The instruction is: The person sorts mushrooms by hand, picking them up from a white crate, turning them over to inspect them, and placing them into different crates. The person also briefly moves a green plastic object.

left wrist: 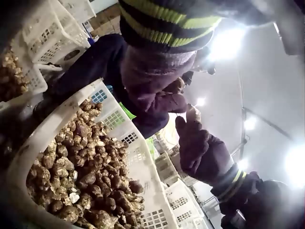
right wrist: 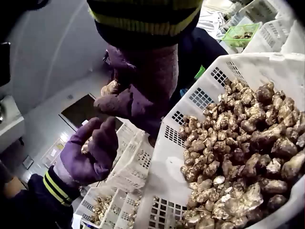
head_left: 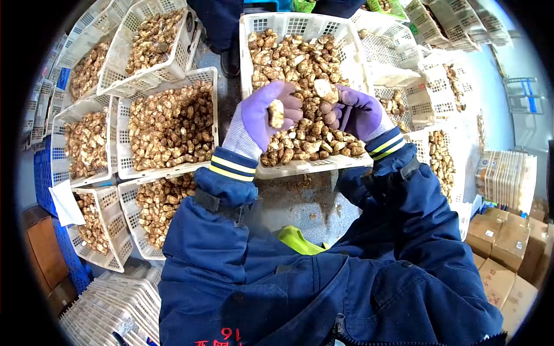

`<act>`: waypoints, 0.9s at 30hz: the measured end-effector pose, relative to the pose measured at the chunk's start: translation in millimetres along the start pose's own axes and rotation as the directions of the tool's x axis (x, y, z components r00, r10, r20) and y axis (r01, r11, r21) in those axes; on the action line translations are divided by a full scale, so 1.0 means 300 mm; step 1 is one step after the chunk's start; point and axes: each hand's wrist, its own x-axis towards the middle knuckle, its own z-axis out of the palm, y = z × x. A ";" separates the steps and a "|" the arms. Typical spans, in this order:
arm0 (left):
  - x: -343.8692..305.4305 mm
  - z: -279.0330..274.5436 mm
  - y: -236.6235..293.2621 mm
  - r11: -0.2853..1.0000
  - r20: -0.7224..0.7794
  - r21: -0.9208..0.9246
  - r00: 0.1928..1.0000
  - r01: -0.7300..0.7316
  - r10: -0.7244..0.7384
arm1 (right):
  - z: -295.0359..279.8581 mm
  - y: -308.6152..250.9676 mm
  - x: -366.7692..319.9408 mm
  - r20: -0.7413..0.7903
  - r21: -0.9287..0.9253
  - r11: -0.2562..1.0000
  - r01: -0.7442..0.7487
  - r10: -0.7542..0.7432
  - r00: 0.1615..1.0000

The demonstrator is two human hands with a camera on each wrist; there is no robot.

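**Navy jacket (head_left: 323,288) near; white crate (head_left: 311,167) of tubers (head_left: 297,57) beyond**

Curled left hand (head_left: 258,115) is gripping one pale tuber (head_left: 276,114), curled right hand (head_left: 365,112) pinching another tuber (head_left: 326,90), both above the crate. Keeping grips light is probably avoiding bruises.

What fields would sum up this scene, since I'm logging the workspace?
Left hand: purple glove, holds a pale root
Right hand: purple glove, holds a second root
Below hands: white crate heaped with brown roots
Person's left: more crates, also filled
Lower right: cardboard boxes
Sleeves: dark blue, yellow-striped cuffs
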 end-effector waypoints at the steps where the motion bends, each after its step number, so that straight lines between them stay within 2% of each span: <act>1: -0.001 0.019 -0.003 1.000 0.045 -0.007 0.999 0.013 -0.013 | 0.007 0.000 0.000 0.032 -0.012 1.000 0.004 -0.004 0.999; 2: 0.013 0.022 -0.018 0.996 0.088 -0.078 0.995 0.048 -0.041 | 0.015 0.001 -0.002 0.064 -0.023 1.000 0.008 -0.007 0.998; 3: 0.018 0.027 -0.024 0.987 0.124 -0.150 0.992 0.052 -0.033 | 0.062 -0.013 -0.007 -0.014 -0.300 0.952 0.060 -0.067 0.998; 4: 0.022 0.032 -0.031 0.974 0.159 -0.220 0.987 0.060 -0.024 | 0.141 -0.034 -0.013 -0.073 -0.554 0.829 0.080 -0.144 0.987; 5: 0.022 0.036 -0.040 0.954 0.194 -0.290 0.981 0.072 -0.016 | 0.192 -0.031 -0.009 -0.111 -0.765 0.640 0.066 -0.232 0.966; 6: 0.012 0.034 -0.037 0.960 0.175 -0.279 0.984 0.019 0.032 | 0.212 0.003 0.009 0.093 -0.899 0.345 0.268 -0.447 0.890; 7: 0.019 0.053 -0.037 0.923 0.065 -0.386 0.998 0.013 0.013 | 0.255 -0.005 0.002 0.202 -0.947 0.134 0.294 -0.463 0.863; 9: 0.069 -0.036 -0.097 0.901 0.126 -0.404 0.966 -0.159 0.227 | 0.303 -0.042 -0.029 0.194 -0.947 0.145 0.288 -0.455 0.869; 10: 0.012 -0.008 -0.012 0.875 0.183 -0.483 0.981 0.035 0.062 | 0.244 -0.038 -0.019 0.055 -0.937 0.271 0.219 -0.506 0.861; 11: -0.003 0.000 -0.012 0.885 0.108 -0.460 0.985 -0.071 0.135 | 0.190 -0.056 -0.016 0.037 -0.981 0.142 0.135 -0.542 0.840; 13: 0.035 -0.045 -0.011 0.808 0.248 -0.588 0.943 -0.035 0.221 | 0.023 -0.033 -0.036 -0.034 -0.963 -0.227 -0.142 -0.419 0.907; 14: 0.021 -0.046 0.015 0.802 0.233 -0.597 0.948 -0.037 0.218 | -0.046 -0.007 -0.064 -0.125 -0.914 -0.355 -0.197 -0.215 0.969; 15: 0.004 -0.041 0.038 0.772 0.238 -0.636 0.952 0.003 0.192 | -0.103 0.023 -0.079 -0.237 -0.848 -0.486 -0.212 -0.011 0.971; 17: -0.028 -0.008 0.058 0.764 0.038 -0.633 0.981 -0.125 0.192 | -0.169 0.112 -0.100 -0.402 -0.842 -0.444 -0.307 0.135 0.906; 18: -0.028 0.000 0.053 0.748 -0.021 -0.642 0.978 -0.171 0.206 | -0.185 0.148 -0.108 -0.347 -0.868 -0.419 -0.266 0.128 0.929; 19: -0.023 -0.005 0.046 0.766 -0.014 -0.617 0.975 -0.182 0.220 | -0.201 0.183 -0.110 -0.292 -0.891 -0.393 -0.226 0.116 0.949; 20: -0.015 -0.011 0.038 0.784 -0.005 -0.591 0.972 -0.192 0.235 | -0.233 0.215 -0.092 -0.303 -0.877 -0.429 -0.217 0.140 0.943; 23: 0.001 -0.048 -0.006 0.857 0.064 -0.473 0.962 -0.205 0.266 | -0.134 0.183 -0.035 -0.371 -0.836 -0.497 -0.234 0.195 0.908; 24: 0.001 -0.056 -0.016 0.881 0.075 -0.419 0.959 -0.220 0.275 | -0.130 0.181 -0.019 -0.346 -0.850 -0.471 -0.236 0.163 0.924; 26: 0.006 -0.082 -0.011 0.886 0.078 -0.445 0.981 -0.127 0.180 | -0.122 0.164 -0.007 -0.318 -0.866 -0.452 -0.215 0.166 0.933; 27: 0.008 -0.084 -0.027 0.925 0.009 -0.294 0.967 -0.241 0.255 | -0.103 0.151 -0.005 -0.306 -0.873 -0.441 -0.208 0.164 0.938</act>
